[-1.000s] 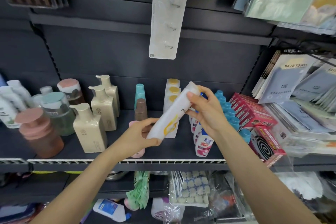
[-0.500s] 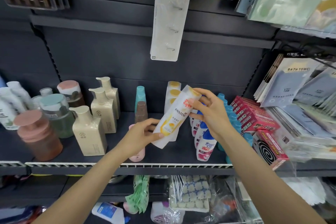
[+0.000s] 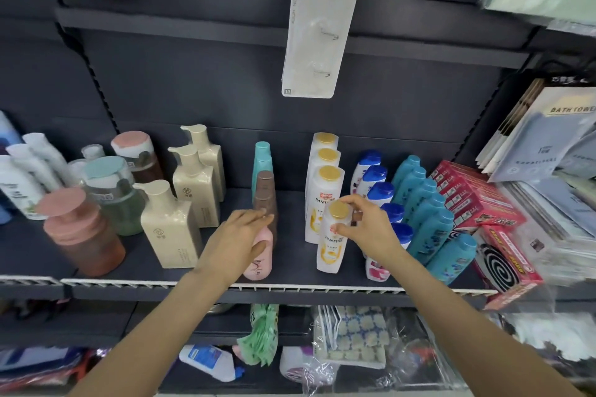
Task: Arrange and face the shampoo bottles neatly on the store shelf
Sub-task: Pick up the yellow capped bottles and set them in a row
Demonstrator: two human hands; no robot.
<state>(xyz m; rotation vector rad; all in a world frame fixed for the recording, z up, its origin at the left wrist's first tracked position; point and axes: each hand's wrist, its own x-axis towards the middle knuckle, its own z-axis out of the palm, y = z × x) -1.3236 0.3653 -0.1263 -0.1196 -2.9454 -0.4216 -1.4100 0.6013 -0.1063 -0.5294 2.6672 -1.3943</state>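
A white Pantene bottle (image 3: pixel 332 245) with a gold cap stands upright at the front of its row on the dark shelf (image 3: pixel 290 284), label facing me. My right hand (image 3: pixel 364 229) pinches its neck and cap. Behind it stand three more white gold-capped bottles (image 3: pixel 324 190). My left hand (image 3: pixel 238 242) rests over the top of a pink bottle (image 3: pixel 259 259) at the front of a row with a brown bottle (image 3: pixel 266 195) and a teal bottle (image 3: pixel 262 158); whether it grips the pink bottle is not clear.
Cream pump bottles (image 3: pixel 171 226) and round-capped jars (image 3: pixel 80 232) fill the shelf's left. White blue-capped bottles (image 3: pixel 377 184) and teal bottles (image 3: pixel 432 219) stand right of the Pantene row, then red boxes (image 3: pixel 474 196) and bath towel packs (image 3: pixel 548 135). A long white pack (image 3: pixel 319 19) hangs above.
The Pantene bottle, held tilted in both hands before, now stands upright on the shelf. My left hand has let go of it and moved left onto the pink bottle.
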